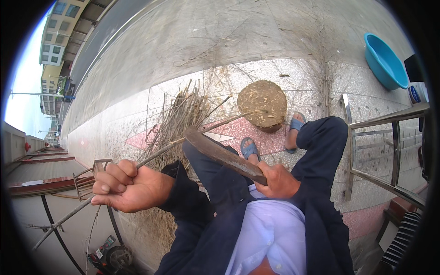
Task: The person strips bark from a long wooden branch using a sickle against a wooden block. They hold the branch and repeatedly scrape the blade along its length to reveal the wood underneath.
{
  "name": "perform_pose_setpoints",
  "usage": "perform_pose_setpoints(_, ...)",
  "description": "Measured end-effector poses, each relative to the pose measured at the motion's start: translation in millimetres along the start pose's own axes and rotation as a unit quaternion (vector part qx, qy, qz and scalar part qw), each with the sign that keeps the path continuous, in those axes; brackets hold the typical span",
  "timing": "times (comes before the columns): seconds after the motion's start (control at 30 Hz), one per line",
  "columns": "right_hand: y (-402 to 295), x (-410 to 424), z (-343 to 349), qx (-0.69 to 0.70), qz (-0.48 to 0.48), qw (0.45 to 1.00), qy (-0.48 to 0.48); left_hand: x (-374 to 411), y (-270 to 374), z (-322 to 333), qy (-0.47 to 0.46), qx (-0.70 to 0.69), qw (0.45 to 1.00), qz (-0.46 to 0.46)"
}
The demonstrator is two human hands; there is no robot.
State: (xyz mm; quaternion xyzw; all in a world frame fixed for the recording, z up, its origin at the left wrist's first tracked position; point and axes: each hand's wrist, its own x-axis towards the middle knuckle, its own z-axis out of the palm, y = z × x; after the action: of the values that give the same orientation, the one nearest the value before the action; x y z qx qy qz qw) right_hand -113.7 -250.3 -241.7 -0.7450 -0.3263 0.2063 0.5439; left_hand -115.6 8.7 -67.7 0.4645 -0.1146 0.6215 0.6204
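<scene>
My left hand is closed around a long thin branch, which slants across the view from lower left toward a round wooden chopping block. Wood chips cover the block's top. In my right hand is a billhook-like chopping knife with a dark, rusty blade; the grip is hidden by my fingers. The blade's far end overlaps the branch in view, and I cannot tell whether they touch. A heap of cut sticks lies on the floor left of the block, partly behind the branch.
Brushwood lies beyond my right foot. A blue plastic basin stands at upper right, and a metal-framed rack or seat is at my right. On the left are a wooden chair and a wheeled machine.
</scene>
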Motion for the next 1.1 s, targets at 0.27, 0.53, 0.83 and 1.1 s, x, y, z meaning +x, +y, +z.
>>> perform_pose_setpoints(0.27, 71, 8, 10, -0.032, 0.089, 0.994, 0.057, -9, 9, -4, -0.073, -0.123, 0.989, -0.031)
perform_pose_setpoints(0.53, 7, -13, -4, -0.018, 0.083, 0.996, -0.003, -16, 19, -12, -0.136, -0.27, 0.951, -0.063)
perform_pose_setpoints(0.83, 65, -24, -6, -0.059, 0.116, 0.986, 0.1, -21, 14, 0, -0.18, -0.396, 0.897, -0.08)
perform_pose_setpoints(1.1, 10, -30, -9, -0.045, 0.07, 0.996, 0.032, -18, 13, -9, -0.201, -0.472, 0.852, -0.103)
